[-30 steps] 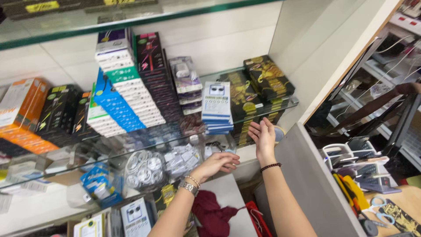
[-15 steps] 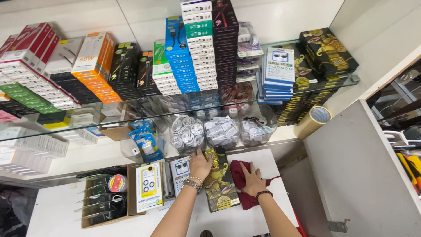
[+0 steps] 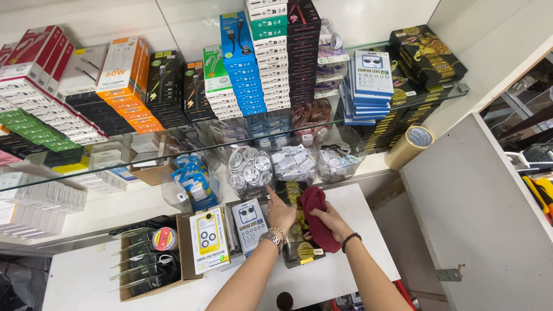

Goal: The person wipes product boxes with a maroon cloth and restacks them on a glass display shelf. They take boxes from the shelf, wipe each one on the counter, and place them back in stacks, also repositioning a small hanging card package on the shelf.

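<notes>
A dark red cloth (image 3: 315,220) is bunched in the right hand (image 3: 331,222), whose fingers curl round it, pressing it on a black and gold box (image 3: 300,249). The left hand (image 3: 280,214) lies flat and open on that box's left edge, one finger pointing up. Left of it stand white packets (image 3: 249,223); beyond the fingertips, clear tubs of cables (image 3: 251,170).
</notes>
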`<action>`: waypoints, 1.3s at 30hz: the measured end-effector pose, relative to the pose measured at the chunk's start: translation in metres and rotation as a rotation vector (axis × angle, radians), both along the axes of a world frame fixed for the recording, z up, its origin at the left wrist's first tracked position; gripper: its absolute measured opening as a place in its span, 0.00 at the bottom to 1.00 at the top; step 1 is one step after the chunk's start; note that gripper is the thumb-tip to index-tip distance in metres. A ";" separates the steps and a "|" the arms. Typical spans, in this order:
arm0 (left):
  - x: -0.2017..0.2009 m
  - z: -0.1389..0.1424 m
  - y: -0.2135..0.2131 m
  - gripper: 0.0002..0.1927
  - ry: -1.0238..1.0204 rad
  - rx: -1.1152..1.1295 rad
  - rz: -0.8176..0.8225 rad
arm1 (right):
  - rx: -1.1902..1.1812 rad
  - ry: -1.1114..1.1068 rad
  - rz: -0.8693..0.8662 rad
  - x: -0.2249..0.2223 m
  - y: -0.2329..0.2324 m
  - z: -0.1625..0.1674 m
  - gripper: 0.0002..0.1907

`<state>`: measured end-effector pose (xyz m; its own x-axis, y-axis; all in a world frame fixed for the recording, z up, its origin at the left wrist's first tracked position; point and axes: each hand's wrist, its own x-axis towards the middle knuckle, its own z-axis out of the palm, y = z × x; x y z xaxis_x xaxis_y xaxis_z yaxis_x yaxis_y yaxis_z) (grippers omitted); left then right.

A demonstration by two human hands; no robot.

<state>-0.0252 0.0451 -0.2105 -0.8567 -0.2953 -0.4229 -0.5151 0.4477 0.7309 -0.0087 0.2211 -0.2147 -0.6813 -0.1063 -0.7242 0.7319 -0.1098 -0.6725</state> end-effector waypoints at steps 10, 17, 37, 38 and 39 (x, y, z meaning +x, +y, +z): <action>-0.020 0.012 -0.029 0.30 -0.035 1.415 0.195 | 0.537 0.829 0.397 0.034 -0.045 0.079 0.38; 0.005 0.078 -0.017 0.31 -0.043 1.040 0.044 | 1.248 0.997 0.171 -0.017 -0.049 0.106 0.37; 0.036 0.143 -0.003 0.19 0.690 0.515 -0.251 | -0.008 0.749 -0.357 -0.062 0.003 0.145 0.31; 0.029 0.143 -0.003 0.19 0.633 0.661 -0.133 | 0.010 0.894 -0.320 -0.054 -0.005 0.139 0.31; 0.019 0.144 -0.004 0.19 0.572 0.803 -0.011 | 0.093 0.899 -0.263 -0.044 -0.014 0.134 0.31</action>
